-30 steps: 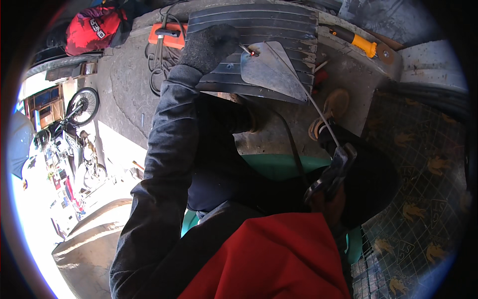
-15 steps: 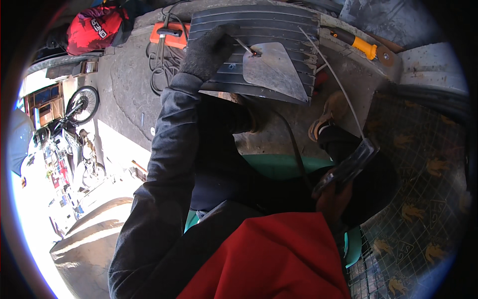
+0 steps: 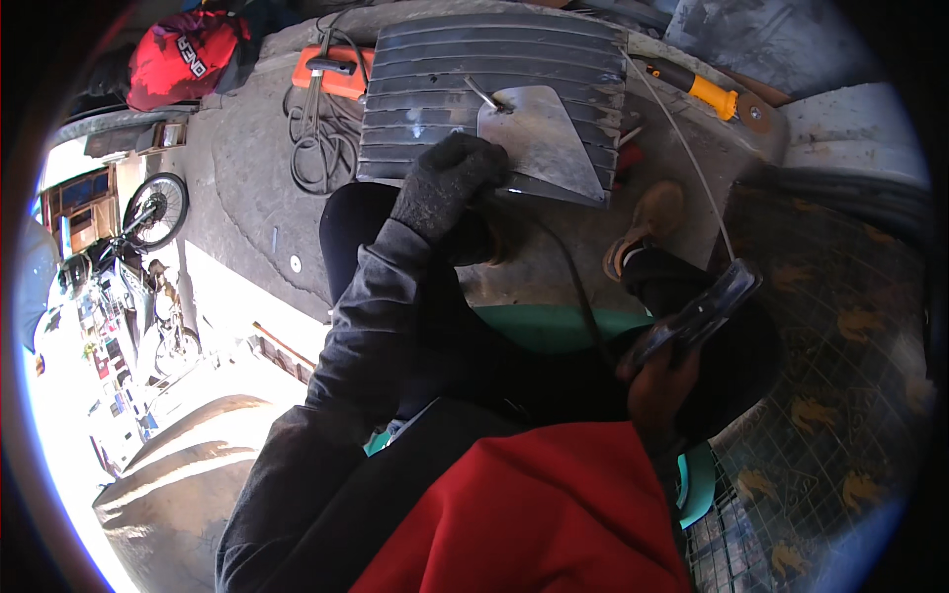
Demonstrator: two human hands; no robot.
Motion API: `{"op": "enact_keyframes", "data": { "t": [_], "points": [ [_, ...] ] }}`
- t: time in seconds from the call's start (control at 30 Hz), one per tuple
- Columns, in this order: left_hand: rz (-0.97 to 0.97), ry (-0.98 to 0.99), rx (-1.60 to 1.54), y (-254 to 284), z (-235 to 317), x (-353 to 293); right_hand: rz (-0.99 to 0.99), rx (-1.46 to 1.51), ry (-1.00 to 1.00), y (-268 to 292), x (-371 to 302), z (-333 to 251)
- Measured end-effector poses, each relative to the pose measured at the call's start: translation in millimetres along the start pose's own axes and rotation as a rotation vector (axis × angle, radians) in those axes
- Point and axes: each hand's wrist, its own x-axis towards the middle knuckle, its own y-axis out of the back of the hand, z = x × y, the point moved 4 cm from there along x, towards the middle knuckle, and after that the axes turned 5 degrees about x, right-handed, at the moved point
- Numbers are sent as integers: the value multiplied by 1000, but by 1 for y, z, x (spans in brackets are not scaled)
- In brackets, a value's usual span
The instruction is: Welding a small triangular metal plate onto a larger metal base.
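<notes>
My left hand (image 3: 450,180), in a dark grey work glove, is closed at the near left edge of a flat, tapered metal plate (image 3: 549,133), its fingertips against the edge. A short metal rod (image 3: 481,94) stands out at the plate's far left corner, with a dark joint mark at its base. The plate lies on a slatted dark metal bench (image 3: 425,69). My bare right hand (image 3: 660,390) grips a welding electrode holder (image 3: 697,311) over my right thigh. From the holder a long thin welding rod (image 3: 682,143) points up and away, apart from the plate.
An angle grinder (image 3: 707,94) with a yellow body lies right of the bench. To the left are an orange box (image 3: 331,71) and coiled cables (image 3: 321,158). A red bag (image 3: 188,59) sits far left, near a motorcycle (image 3: 153,222). A dark cable (image 3: 573,267) runs to the holder.
My left hand has come down toward me from beside the rod to the plate's near left edge. The glow at the rod's joint has faded. My right hand still holds the electrode holder.
</notes>
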Motion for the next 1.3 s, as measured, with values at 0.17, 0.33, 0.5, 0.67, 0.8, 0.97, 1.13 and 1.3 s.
{"op": "enact_keyframes", "data": {
  "t": [0.17,0.33,0.5,0.67,0.8,0.97,1.13,1.3],
  "points": [
    [-170,595,-653,-122,-23,-45,-6,75,16,-4,7,-2],
    [-221,692,-1324,-169,-31,-5,15,132,74,-7,4,-1],
    [106,591,-701,-138,-24,-20,63,95,28,-5,5,1],
    [183,499,-702,-100,-7,-49,84,83,31,-6,3,3],
    [263,418,-736,-67,-2,-60,75,88,44,-9,3,4],
    [342,159,-722,-48,2,-43,124,44,33,-7,2,7],
    [252,135,-1011,-50,4,-43,112,60,49,-9,2,4],
    [225,211,-1048,-45,7,-46,108,17,73,-15,1,1]
  ]
}}
